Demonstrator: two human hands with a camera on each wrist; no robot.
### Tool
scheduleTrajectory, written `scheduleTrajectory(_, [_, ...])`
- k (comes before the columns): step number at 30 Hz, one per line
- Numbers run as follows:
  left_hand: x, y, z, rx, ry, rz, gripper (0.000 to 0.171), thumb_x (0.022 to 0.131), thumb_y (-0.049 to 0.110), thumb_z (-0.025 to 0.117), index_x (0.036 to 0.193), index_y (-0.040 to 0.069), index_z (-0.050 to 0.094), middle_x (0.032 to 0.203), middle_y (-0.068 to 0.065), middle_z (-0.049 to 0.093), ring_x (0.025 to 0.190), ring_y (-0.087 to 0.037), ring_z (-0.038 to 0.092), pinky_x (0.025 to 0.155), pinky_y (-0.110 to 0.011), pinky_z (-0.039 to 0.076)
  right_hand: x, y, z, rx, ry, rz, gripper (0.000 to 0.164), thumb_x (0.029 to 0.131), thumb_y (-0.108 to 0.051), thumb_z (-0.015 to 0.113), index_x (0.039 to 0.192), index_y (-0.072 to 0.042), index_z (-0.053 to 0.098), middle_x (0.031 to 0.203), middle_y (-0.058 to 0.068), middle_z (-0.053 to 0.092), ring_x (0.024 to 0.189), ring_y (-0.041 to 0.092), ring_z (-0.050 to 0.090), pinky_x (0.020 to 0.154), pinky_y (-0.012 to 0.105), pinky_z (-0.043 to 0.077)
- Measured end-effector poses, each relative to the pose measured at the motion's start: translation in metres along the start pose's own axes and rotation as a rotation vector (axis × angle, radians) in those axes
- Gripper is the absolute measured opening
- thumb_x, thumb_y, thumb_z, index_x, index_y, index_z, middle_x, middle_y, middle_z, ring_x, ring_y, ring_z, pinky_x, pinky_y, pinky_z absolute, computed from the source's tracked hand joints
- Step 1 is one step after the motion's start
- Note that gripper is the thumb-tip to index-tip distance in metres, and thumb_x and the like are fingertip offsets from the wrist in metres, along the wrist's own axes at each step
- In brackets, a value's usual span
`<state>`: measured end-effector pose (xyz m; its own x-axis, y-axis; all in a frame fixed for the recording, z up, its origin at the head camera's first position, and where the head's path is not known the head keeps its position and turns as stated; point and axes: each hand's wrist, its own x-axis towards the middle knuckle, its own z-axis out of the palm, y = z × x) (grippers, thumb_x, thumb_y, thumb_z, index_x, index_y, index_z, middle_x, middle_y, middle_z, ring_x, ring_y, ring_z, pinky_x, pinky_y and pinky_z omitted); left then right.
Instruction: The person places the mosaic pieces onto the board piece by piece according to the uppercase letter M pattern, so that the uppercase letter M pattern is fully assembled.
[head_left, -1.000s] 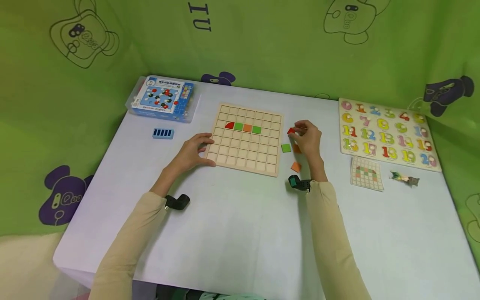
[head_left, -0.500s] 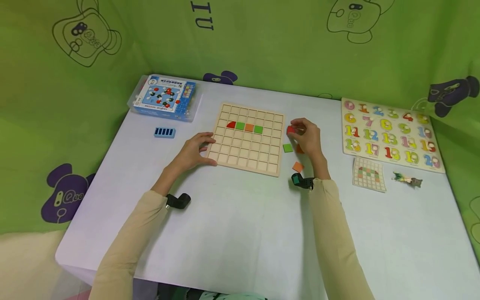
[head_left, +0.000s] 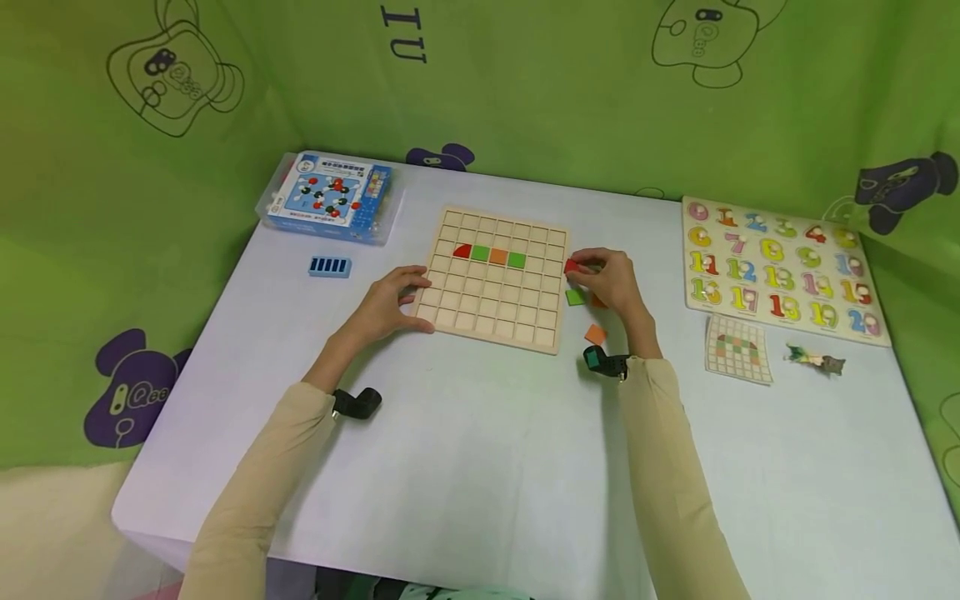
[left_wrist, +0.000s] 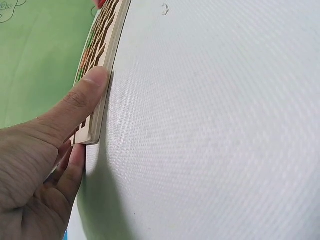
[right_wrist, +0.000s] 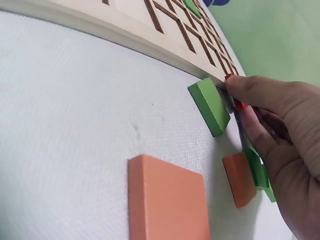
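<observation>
A wooden grid board (head_left: 491, 300) lies on the table with a row of coloured pieces in its cells: a red rounded piece (head_left: 462, 251), green squares and an orange square (head_left: 498, 257). My left hand (head_left: 384, 307) holds the board's near left corner, thumb on the front edge and fingers along the left side. Just off the board's right edge, my right hand (head_left: 613, 282) pinches a red piece (head_left: 572, 266) between thumb and fingers, which partly hide its shape. Beneath and beside that hand lie a green square (right_wrist: 210, 106), orange squares (right_wrist: 170, 200) and more green pieces (right_wrist: 256, 169).
At the back left is a boxed molecule model set (head_left: 330, 196), with a small blue slotted block (head_left: 329, 267) before it. A number puzzle board (head_left: 780, 267) lies to the right. Near it are a pattern card (head_left: 738, 348) and a small figurine (head_left: 815, 359).
My right hand has shifted slightly left and toward me with the red piece, closer to the board's right edge. The left hand stays on the board's corner.
</observation>
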<state>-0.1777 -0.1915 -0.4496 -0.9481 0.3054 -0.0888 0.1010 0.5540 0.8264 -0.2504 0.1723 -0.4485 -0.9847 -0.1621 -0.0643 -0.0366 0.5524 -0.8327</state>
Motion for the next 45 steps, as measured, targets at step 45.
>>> scheduleTrajectory(45, [0.003,0.007,-0.003,0.130,-0.020,0.007,0.072,0.065,0.013,0.089,0.126,-0.007,0.055,0.147,-0.017,0.036,0.134,-0.033,0.037,0.100,-0.034,0.050,-0.010,0.002,0.003,0.257,0.037,-0.027,0.035,0.089,-0.011,0.068,0.120,0.006,0.062,0.096,0.001,0.065,0.081,0.004,0.059,0.066,0.009,0.050])
